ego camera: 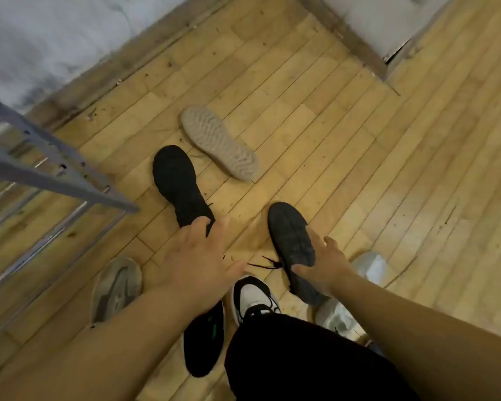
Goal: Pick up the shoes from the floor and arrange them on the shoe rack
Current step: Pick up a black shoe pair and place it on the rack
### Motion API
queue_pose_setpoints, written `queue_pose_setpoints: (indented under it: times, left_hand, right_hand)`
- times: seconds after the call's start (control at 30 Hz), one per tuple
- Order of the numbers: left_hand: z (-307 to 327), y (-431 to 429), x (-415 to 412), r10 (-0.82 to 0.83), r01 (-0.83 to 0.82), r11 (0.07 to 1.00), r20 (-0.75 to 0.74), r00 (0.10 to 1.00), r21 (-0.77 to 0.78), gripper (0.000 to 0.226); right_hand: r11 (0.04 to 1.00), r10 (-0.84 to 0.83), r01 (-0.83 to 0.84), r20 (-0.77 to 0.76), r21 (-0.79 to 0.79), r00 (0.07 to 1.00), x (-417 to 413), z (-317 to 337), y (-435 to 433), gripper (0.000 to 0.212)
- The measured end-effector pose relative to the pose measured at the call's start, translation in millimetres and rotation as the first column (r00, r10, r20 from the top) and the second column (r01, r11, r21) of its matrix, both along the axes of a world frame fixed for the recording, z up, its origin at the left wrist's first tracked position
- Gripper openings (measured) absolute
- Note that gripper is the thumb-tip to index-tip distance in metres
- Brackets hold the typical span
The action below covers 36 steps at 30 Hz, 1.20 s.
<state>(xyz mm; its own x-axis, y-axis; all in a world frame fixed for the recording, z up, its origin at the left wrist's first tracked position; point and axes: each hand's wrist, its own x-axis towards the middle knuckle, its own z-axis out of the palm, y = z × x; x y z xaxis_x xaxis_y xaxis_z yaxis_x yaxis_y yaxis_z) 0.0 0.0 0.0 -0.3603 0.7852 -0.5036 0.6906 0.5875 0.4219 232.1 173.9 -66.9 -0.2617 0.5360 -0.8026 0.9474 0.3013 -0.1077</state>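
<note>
A black knit shoe (pixel 174 180) stands upright on the wooden floor, toe pointing away. My left hand (pixel 197 256) reaches over its heel with fingers spread; the fingertips touch the collar and the thumb stays clear. A second black shoe (pixel 289 238) lies sole up to the right, laces trailing. My right hand (pixel 321 264) grips its heel end, thumb on one side and fingers on the other. The grey metal shoe rack (pixel 55 175) stands at the left with its bars bare.
A shoe with a pale sole (pixel 219 143) lies upside down farther away. A grey shoe (pixel 116 287) sits near the rack. A black shoe with a green mark (pixel 206 340) and white shoes (pixel 370 264) lie close to my feet. Walls border the floor behind.
</note>
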Motion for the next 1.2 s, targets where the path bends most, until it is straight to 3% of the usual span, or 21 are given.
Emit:
queue_pose_setpoints:
  times: [0.17, 0.33, 0.43, 0.47, 0.6, 0.73, 0.93, 1.07, 1.13, 1.2]
  left_hand:
    - [-42, -14, -8, 0.061, -0.060, 0.997, -0.002, 0.998, 0.048, 0.089]
    - [-32, -44, -18, 0.101, -0.094, 0.990, -0.071, 0.992, 0.105, 0.092]
    - [5, -78, -10, 0.222, -0.190, 0.950, -0.110, 0.969, 0.247, 0.089]
    - [23, -91, -5, 0.259, -0.233, 0.945, -0.090, 0.962, 0.231, 0.091]
    - [92, -139, 2, 0.318, -0.294, 0.919, -0.052, 0.947, 0.261, 0.102]
    - [162, -167, 10, 0.415, -0.404, 0.807, 0.072, 0.907, 0.431, 0.101]
    - [255, -212, 28, 0.427, -0.595, 0.565, 0.415, 0.804, 0.571, 0.093]
    - [274, -242, 36, 0.291, -0.802, 0.380, 0.763, 0.577, 0.461, 0.095]
    - [265, -260, 42, 0.210, -0.843, 0.343, 0.841, 0.498, 0.414, 0.092]
    - [250, -274, 46, 0.200, -0.865, 0.306, 0.862, 0.467, 0.397, 0.092]
  right_hand:
    - [0.992, 0.027, -0.020, -0.060, 0.124, 0.998, 0, -58, -17, 0.101]
    - [0.967, 0.038, -0.009, -0.112, 0.255, 0.993, 1, -77, -22, 0.096]
    - [0.969, 0.033, 0.011, -0.173, 0.249, 0.984, -12, -42, -24, 0.105]
    - [0.972, 0.034, 0.014, -0.197, 0.234, 0.980, -19, -24, -26, 0.109]
    - [0.997, -0.059, 0.079, -0.495, 0.019, 0.867, -72, 84, -39, 0.115]
    - [0.980, -0.165, 0.028, -0.733, -0.195, 0.660, -127, 211, -72, 0.111]
    - [0.905, -0.343, -0.107, -0.857, -0.411, 0.386, -166, 352, -167, 0.096]
    - [0.826, -0.476, -0.181, -0.832, -0.534, 0.283, -153, 369, -232, 0.083]
    - [0.794, -0.520, -0.203, -0.814, -0.572, 0.257, -148, 360, -257, 0.078]
    - [0.828, -0.463, -0.223, -0.851, -0.515, 0.247, -148, 352, -274, 0.068]
